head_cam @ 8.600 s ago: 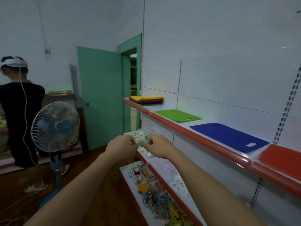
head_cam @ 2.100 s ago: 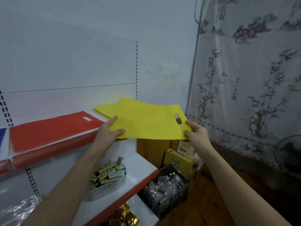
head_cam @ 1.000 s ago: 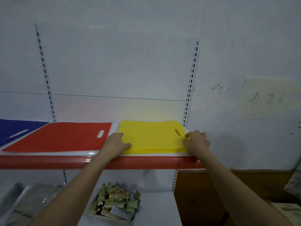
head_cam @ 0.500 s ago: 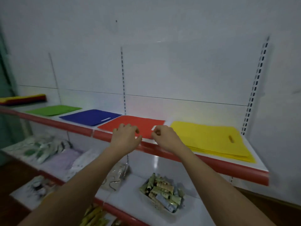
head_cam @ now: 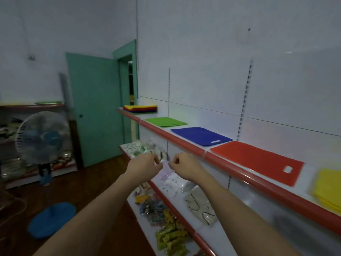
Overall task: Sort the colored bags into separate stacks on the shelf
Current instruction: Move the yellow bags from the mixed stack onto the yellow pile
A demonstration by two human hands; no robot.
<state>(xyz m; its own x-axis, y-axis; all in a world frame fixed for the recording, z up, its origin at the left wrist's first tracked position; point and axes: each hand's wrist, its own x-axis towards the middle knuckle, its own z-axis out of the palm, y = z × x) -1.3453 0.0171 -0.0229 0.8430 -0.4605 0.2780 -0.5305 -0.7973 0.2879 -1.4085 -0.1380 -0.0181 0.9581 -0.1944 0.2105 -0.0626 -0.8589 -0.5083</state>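
Along the top shelf (head_cam: 186,144), which has a red front edge, lie sorted flat bags: a green bag (head_cam: 165,121), a blue bag (head_cam: 200,136), a red bag (head_cam: 258,159) and a yellow stack (head_cam: 329,189) at the right edge of view. A mixed stack of coloured bags (head_cam: 141,109) sits at the shelf's far left end by the doorway. My left hand (head_cam: 145,165) and my right hand (head_cam: 182,167) are raised side by side in front of the shelf, below its edge. Their fingers are curled and they hold nothing.
Lower shelves (head_cam: 177,215) carry packets and small goods. A standing fan (head_cam: 41,137) on a blue base stands on the wooden floor to the left. A green door (head_cam: 96,115) is open beyond it. Another shelf unit (head_cam: 31,106) stands at the far left.
The view has swung left from the red and yellow bags toward the door. Both hands have drawn back from the shelf edge and now hover empty, fingers curled.
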